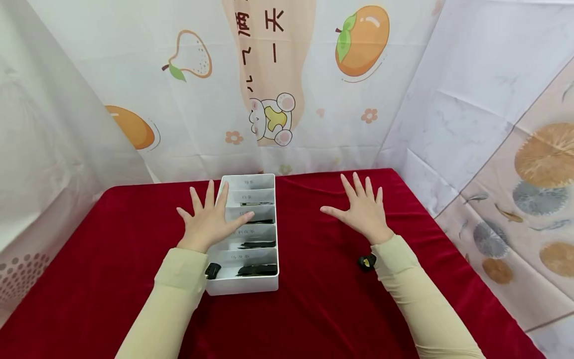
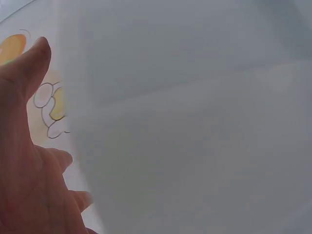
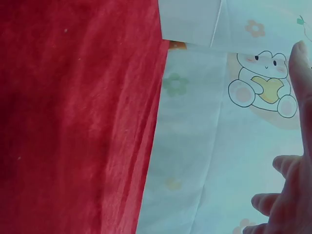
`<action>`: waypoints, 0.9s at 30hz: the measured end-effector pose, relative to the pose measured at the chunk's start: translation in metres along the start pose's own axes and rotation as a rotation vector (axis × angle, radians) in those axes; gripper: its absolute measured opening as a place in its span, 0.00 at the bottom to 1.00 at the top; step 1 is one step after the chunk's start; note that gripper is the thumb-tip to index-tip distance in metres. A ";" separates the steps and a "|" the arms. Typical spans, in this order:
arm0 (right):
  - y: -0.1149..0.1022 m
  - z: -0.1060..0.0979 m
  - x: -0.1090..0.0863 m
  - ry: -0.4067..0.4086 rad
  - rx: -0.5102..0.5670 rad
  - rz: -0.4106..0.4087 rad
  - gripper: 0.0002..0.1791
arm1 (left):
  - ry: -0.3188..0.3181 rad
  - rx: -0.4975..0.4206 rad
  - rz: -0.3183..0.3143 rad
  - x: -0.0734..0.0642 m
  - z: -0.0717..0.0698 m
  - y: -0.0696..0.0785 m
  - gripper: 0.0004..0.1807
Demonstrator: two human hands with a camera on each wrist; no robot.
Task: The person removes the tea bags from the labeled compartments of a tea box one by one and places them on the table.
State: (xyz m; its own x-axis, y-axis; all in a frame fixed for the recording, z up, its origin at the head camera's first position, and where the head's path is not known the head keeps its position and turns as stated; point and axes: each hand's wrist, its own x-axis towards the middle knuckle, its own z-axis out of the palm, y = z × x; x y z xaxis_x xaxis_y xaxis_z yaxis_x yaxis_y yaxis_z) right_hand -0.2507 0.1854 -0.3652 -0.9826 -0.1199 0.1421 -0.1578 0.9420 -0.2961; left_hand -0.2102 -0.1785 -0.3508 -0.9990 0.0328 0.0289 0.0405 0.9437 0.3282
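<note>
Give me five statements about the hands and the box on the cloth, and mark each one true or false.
1. The left hand and right hand both have spread fingers. True.
2. The white box stands on a red cloth. True.
3. The right hand is nearer the box than the left. False: the left hand is nearer, overlapping it in the head view.
4. The box's inside is undivided. False: it has several compartments.
5. The right hand grips something. False: it is empty.

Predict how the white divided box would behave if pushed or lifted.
The white box looks stiff, given its straight edges. Its long, low shape suggests sliding rather than tipping. Dark items only partly fill some compartments, so might shift if tilted.
</note>
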 end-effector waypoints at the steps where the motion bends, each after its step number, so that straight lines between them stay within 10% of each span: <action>1: 0.000 -0.001 0.001 0.005 0.008 -0.002 0.61 | 0.002 -0.007 0.001 0.000 -0.002 0.000 0.61; 14: -0.012 -0.018 0.002 -0.019 0.254 -0.032 0.58 | -0.052 -0.181 -0.048 -0.001 -0.030 -0.003 0.58; 27: -0.026 -0.018 -0.009 -0.161 0.730 0.018 0.43 | -0.121 -0.350 -0.042 -0.010 -0.035 -0.014 0.55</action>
State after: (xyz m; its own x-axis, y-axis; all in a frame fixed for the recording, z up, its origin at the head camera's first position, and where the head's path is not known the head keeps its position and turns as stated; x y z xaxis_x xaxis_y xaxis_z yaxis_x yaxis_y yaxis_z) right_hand -0.2362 0.1675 -0.3420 -0.9790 -0.2036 0.0077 -0.1114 0.5034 -0.8569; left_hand -0.2005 -0.2036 -0.3231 -0.9939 0.0545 -0.0963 -0.0186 0.7759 0.6305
